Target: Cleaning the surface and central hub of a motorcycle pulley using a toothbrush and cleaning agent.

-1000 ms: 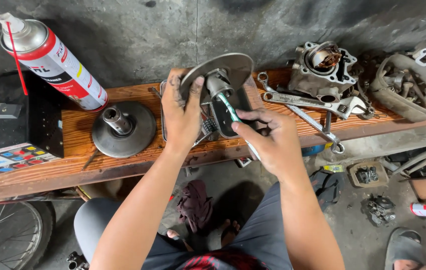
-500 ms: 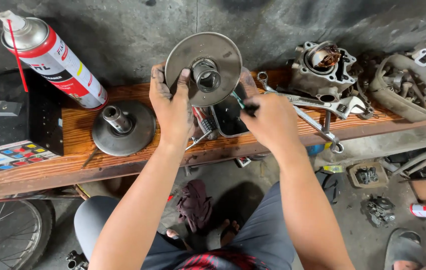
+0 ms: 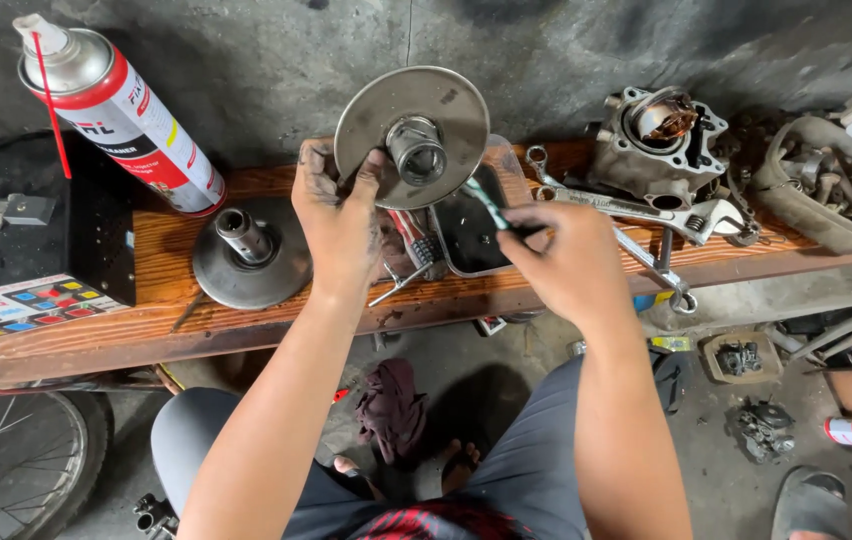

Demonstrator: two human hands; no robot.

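Above the wooden plank's (image 3: 246, 320) far edge, left hand (image 3: 341, 215) pinches a dull steel pulley disc (image 3: 411, 135) upright while right hand (image 3: 566, 260) grips a thin striped tool (image 3: 486, 203).

Soft, even daylight is falling from above, leaving the scene fairly bright and free of hard shadows. The metal disc (image 3: 411, 135) is catching a dull sheen on its face, without harsh glare. Below the disc, under the wooden plank (image 3: 146, 330), the floor is sinking into deep shadow. Focus is holding sharp around the disc, while straight lines far from it are bowing slightly at the frame edges.
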